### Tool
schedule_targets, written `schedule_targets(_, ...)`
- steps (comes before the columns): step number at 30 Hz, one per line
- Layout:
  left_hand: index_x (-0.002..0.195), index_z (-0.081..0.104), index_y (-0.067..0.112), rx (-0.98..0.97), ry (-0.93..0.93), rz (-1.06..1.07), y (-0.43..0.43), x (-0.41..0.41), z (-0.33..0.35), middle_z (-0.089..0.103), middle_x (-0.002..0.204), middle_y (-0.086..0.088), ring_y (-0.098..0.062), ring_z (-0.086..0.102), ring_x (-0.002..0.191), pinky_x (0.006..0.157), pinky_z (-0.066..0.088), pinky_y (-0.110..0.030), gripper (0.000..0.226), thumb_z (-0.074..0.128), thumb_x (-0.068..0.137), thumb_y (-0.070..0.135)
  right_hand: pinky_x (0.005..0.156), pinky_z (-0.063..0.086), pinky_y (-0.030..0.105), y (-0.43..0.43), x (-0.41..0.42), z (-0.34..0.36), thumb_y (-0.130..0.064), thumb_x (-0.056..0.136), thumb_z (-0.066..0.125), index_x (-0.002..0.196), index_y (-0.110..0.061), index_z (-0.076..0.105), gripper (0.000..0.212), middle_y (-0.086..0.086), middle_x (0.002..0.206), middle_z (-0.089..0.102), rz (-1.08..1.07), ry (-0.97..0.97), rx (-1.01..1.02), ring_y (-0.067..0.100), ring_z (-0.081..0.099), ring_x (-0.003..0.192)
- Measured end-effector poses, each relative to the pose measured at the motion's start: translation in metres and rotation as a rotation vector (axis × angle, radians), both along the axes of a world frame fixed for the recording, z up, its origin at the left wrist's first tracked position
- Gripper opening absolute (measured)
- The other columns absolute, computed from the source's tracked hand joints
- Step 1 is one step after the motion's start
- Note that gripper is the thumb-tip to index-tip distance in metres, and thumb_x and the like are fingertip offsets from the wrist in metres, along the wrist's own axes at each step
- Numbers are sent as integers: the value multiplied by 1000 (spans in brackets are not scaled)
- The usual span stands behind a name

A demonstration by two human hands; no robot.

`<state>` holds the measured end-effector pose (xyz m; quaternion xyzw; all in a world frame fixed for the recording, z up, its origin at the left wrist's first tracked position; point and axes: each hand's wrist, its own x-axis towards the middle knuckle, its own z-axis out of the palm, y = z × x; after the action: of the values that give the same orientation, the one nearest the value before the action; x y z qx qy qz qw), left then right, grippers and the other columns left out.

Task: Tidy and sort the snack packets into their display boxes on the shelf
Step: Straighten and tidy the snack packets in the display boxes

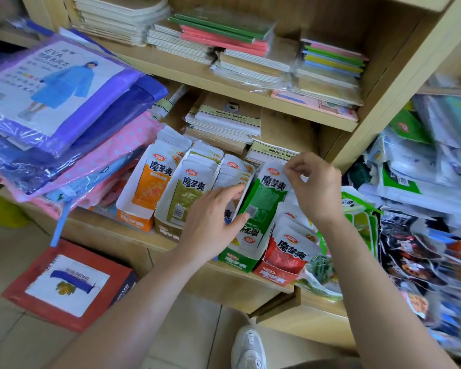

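My right hand (313,183) is up at the back of the row; its fingers (290,169) are pinched narrow on the top edge of a green snack packet (266,198), which stands tilted in the green display box (238,258). My left hand (213,222) lies spread over the blue-and-white packets (234,171) next door; the fingers are loosely wide and hold nothing, the forefinger reaching up the stack and the thumb resting on the green packet's face, beside a small grey square there.

The boxes stand side by side along the wooden shelf (112,233); from the left, an orange display box (135,221) with its orange packets (155,179), then an olive display box (168,233) with olive packets (189,193), then the stack under my left hand, then the green box, then a low red display box (273,272) at the shelf's front edge with red packets (290,249) leaning in it. The box that holds the blue-and-white stack is hidden by my hand; I cannot tell its colour.

To the right of the red box, loose green packets (357,209) and mixed dark snack bags (410,249) lie heaped and blurred; I think they overlap, though the edges are hard to make out. Bagged raincoats (56,94) pile at the left end of the shelf; stacked notebooks (224,123) sit behind the boxes.
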<state>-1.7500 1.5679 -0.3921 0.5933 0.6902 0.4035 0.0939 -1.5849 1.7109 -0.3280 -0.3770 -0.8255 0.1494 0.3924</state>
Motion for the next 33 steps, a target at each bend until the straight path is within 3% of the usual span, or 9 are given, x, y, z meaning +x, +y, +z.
schedule_targets(3, 145, 50, 27, -4, -308, -52, 3, -1, 8, 60, 134, 17, 2, 56, 121, 105, 46, -25, 45, 56, 101, 36, 73, 51, 20, -4, 4, 16, -4, 93, 66, 101, -13, 70, 13, -4, 88, 69, 88, 247, -183, 5, 64, 81)
schedule_targets(9, 126, 59, 45, -45, -681, -162, 1, -1, 27, 64, 127, 25, 4, 56, 122, 107, 44, -27, 29, 42, 103, 45, 73, 52, 29, -15, 6, 26, -1, 95, 62, 92, -10, 69, 12, 4, 83, 70, 395, 418, -451, 15, 64, 78)
schedule_targets(13, 126, 61, 35, -73, -777, -285, -3, 6, 37, 69, 117, 25, 7, 60, 114, 94, 46, -13, 27, 46, 105, 26, 89, 55, 46, -20, 1, 25, -5, 92, 64, 90, -11, 69, 8, 25, 98, 68, 550, 466, -566, 32, 65, 95)
schedule_targets(15, 135, 58, 29, -111, -793, -343, -2, 7, 36, 68, 126, 15, 0, 59, 121, 101, 46, -19, 33, 49, 104, 28, 99, 50, 56, -24, -2, 22, -4, 89, 64, 87, -13, 72, 12, 23, 104, 68, 628, 530, -660, 39, 60, 106)
schedule_targets(21, 113, 73, 17, -133, -747, -220, 1, 8, 33, 77, 102, 2, -16, 72, 95, 79, 57, -25, 19, 66, 97, 24, 78, 56, 36, -23, -4, 19, 13, 85, 63, 88, -12, 77, 29, 7, 102, 73, 619, 520, -710, 24, 66, 99)
schedule_targets(23, 107, 75, 18, -106, -742, -161, 2, 4, 28, 77, 97, -1, -19, 72, 91, 74, 59, -27, 14, 68, 96, 24, 69, 55, 30, -20, -2, 21, 5, 95, 55, 100, -11, 75, 25, 4, 93, 75, 485, 496, -783, 20, 68, 87)
schedule_targets(26, 103, 76, 20, -83, -667, -124, 4, 1, 20, 76, 93, -7, -31, 70, 90, 78, 57, -49, 14, 71, 94, 29, 66, 55, 30, -16, 4, 22, -16, 103, 51, 112, -14, 71, 23, 8, 90, 75, 393, 457, -866, 23, 68, 82)
schedule_targets(30, 97, 77, 15, -29, -614, -71, 7, 5, 14, 74, 84, -10, -33, 68, 82, 70, 55, -47, 15, 74, 91, 28, 62, 55, 28, -17, 4, 17, -10, 85, 75, 109, -7, 71, 25, 11, 92, 75, 426, 196, -649, 20, 67, 78)
schedule_targets(33, 97, 74, 15, -34, -512, -24, 11, 5, 11, 72, 83, -3, -18, 68, 79, 74, 56, -41, 20, 77, 87, 32, 57, 54, 31, -15, 2, 13, -1, 85, 75, 93, -5, 71, 10, 10, 86, 74, 384, 106, -478, 24, 64, 70)
